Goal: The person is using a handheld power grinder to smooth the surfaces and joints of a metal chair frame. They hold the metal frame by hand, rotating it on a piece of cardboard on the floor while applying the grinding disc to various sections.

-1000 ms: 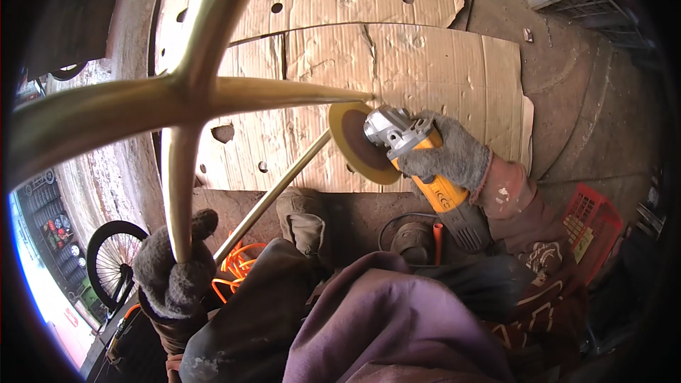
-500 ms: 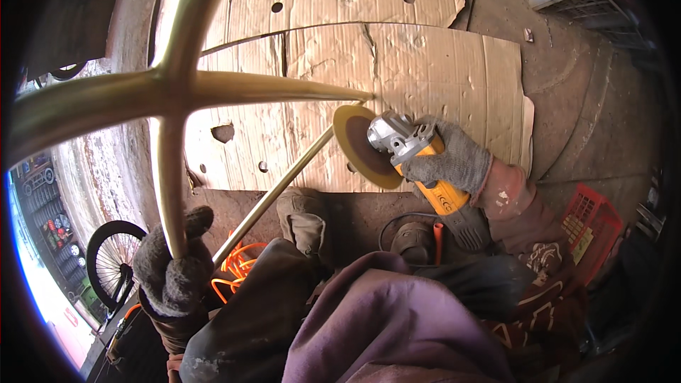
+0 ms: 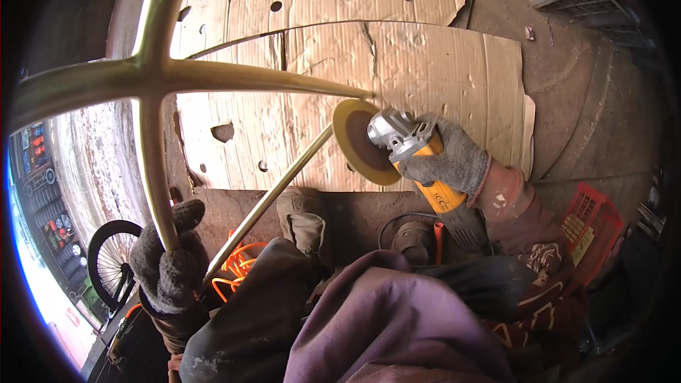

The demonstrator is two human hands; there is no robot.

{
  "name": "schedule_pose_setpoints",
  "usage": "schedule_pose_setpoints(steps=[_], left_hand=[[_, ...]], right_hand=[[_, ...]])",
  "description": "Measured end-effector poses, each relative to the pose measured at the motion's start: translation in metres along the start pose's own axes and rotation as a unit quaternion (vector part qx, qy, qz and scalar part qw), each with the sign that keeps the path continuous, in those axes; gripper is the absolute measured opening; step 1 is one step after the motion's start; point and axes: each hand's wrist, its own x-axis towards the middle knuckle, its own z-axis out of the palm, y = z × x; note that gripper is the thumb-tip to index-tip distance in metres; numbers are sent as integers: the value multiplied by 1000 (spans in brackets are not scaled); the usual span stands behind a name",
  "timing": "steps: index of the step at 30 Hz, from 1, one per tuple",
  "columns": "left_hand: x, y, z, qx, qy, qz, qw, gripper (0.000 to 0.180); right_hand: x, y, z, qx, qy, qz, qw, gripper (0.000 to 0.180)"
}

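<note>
Right hand (image 3: pixel 454 159) wrapped round grinder (image 3: pixel 441 197); disc (image 3: pixel 355 135) just left of that hand, near one tip of frame (image 3: pixel 152 74), contact unclear. Left hand (image 3: pixel 170 266) clenched on frame's lower bar. Cardboard (image 3: pixel 440 64) beyond right hand.

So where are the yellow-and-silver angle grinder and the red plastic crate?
Yellow-and-silver angle grinder (image 3: pixel 438 195), head view: on its yellow body.
Red plastic crate (image 3: pixel 598 224), head view: on its side wall.
</note>
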Motion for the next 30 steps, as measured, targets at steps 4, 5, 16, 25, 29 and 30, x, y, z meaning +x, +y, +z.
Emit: schedule_pose_setpoints(steps=[4,5,16,25,29,30], left_hand=[[-1,3,4,1,16,-11,1000,88],[0,4,4,4,21,-13,1000,88],[3,1,2,-7,11,-9,1000,86],[4,0,3,-17,8,5,1000,88],[3,1,2,-15,9,1,1000,89],[4,0,2,-13,5,5,1000,89]], right_hand=[[3,17,-1,-11,9,-60,998,58],[3,18,1,-11,10,-79,997,60],[0,9,8,-7,15,-69,997,63],[-2,12,7,-23,20,-94,995,65],[1,18,2,-55,18,-93,994,67],[2,22,-1,-77,26,-97,992,67]])
